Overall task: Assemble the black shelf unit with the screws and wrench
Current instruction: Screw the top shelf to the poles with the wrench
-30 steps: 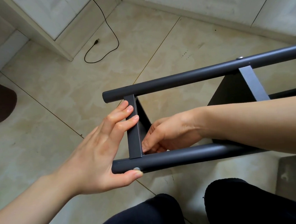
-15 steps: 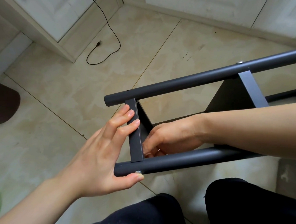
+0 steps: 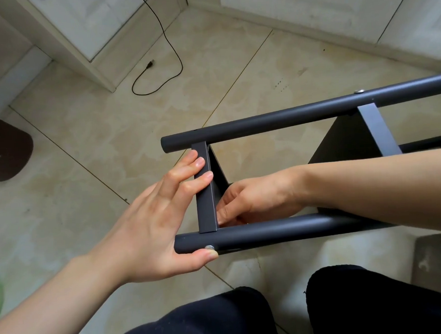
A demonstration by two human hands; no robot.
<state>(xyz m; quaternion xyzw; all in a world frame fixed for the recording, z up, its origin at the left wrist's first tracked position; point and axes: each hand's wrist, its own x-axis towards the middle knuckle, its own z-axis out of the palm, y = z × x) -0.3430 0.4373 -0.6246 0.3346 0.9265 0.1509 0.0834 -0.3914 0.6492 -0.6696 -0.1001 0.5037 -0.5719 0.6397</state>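
Left hand (image 3: 150,224) spread open: fingers (image 3: 188,169) straight against crossbar (image 3: 205,194), thumb (image 3: 199,257) pressing screw (image 3: 209,247) on near tube (image 3: 271,232). Right hand (image 3: 255,198) reaches in behind crossbar, fingers curled, seemingly pinching something small, though item is hidden. Forearms converge from both sides. Shelf (image 3: 343,142) lies sideways above floor (image 3: 107,135), over knees (image 3: 225,320). Mat (image 3: 1,150) lettering unreadable.
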